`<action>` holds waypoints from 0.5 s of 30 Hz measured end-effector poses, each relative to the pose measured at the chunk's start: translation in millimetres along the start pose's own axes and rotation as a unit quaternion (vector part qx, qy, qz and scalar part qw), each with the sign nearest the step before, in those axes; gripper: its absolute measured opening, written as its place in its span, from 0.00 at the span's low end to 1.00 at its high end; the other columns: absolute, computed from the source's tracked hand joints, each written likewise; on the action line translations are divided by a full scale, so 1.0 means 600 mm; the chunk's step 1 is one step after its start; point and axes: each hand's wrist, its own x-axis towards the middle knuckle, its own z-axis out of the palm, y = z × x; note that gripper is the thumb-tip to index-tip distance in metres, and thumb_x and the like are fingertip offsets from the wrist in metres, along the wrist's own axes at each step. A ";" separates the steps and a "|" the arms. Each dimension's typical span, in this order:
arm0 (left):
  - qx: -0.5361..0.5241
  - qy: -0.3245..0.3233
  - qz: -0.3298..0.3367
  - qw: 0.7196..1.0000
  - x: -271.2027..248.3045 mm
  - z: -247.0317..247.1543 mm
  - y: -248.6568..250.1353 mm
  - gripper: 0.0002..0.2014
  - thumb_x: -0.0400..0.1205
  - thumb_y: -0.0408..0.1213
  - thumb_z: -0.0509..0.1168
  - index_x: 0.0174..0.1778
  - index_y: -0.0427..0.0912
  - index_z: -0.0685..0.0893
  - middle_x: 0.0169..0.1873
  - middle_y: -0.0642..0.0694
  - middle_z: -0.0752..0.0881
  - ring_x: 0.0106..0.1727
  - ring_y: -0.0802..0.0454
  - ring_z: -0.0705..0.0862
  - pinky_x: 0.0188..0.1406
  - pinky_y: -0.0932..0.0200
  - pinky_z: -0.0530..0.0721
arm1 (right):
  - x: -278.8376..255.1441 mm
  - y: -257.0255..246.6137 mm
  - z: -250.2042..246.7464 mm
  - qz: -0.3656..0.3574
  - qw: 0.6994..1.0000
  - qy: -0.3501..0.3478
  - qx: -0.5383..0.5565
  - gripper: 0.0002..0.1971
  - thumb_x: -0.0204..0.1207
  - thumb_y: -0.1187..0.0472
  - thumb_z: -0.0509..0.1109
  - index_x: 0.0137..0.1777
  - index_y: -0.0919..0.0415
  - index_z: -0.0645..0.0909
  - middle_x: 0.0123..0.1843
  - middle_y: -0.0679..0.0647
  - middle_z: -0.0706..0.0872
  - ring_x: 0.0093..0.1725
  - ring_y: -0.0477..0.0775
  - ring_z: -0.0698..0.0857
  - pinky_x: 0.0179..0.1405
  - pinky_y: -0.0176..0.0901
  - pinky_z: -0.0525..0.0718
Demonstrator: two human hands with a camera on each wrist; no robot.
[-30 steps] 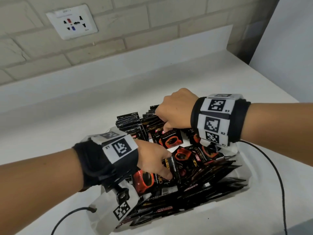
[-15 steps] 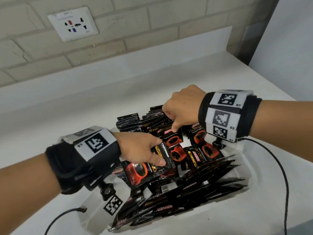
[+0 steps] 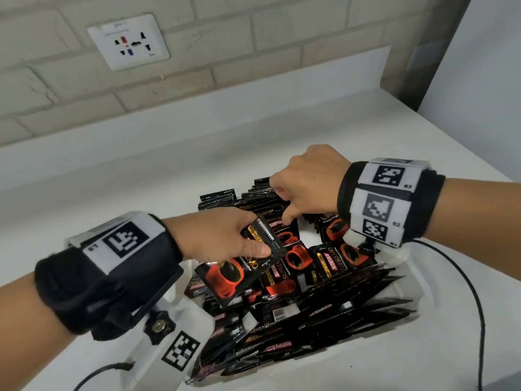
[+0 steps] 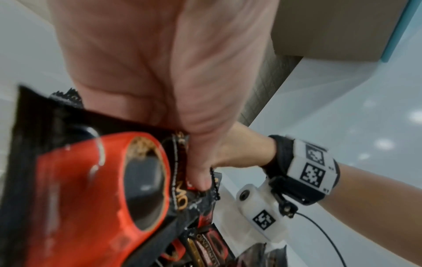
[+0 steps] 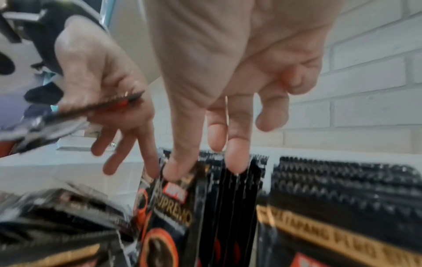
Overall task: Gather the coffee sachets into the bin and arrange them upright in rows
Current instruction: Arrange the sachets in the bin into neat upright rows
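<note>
White and smooth, the counter runs back to a pale brick wall with a white socket plate set in it. On the counter stands a shallow white bin, rounded at the corners. Glossy black foil sachets with saw-tooth ends and red cup prints fill it: flat and overlapping at the near side, upright in tight rows at the far side. The right hand hangs over those rows, fingers pointing down; the right wrist view shows its thumb and fingertips pressing on the tops of a small upright bundle, with the other fingers curled. The left hand is just beside it, above the middle of the bin, pinching one sachet by its serrated end between thumb and fingers so that it hangs tilted over the loose pile. Thin black cables trail from both wristbands.
</note>
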 end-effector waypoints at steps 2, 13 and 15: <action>-0.007 0.009 -0.003 1.000 -0.001 0.007 -0.002 0.04 0.80 0.46 0.66 0.46 0.52 0.80 0.40 0.52 0.85 0.40 0.57 0.82 0.51 0.56 0.82 | -0.007 0.008 -0.006 0.002 1.000 0.006 0.013 0.22 0.65 0.33 0.70 0.47 0.49 0.76 0.30 0.41 0.73 0.38 0.48 0.77 0.51 0.47 0.80; -0.010 0.021 0.001 1.000 0.000 0.028 0.010 0.07 0.80 0.47 0.65 0.50 0.49 0.80 0.45 0.46 0.87 0.44 0.49 0.84 0.50 0.55 0.82 | 0.029 0.008 0.009 -0.056 0.994 -0.064 0.071 0.54 0.59 0.38 0.77 0.80 0.48 0.49 0.78 0.52 0.63 0.74 0.54 0.67 0.72 0.50 0.67; -0.013 0.033 0.005 0.999 0.005 0.033 0.008 0.06 0.81 0.46 0.65 0.50 0.50 0.79 0.36 0.53 0.82 0.35 0.58 0.79 0.40 0.63 0.78 | 0.038 0.002 0.015 -0.058 0.994 -0.078 0.058 0.57 0.59 0.39 0.79 0.81 0.49 0.45 0.78 0.54 0.65 0.72 0.55 0.70 0.70 0.51 0.70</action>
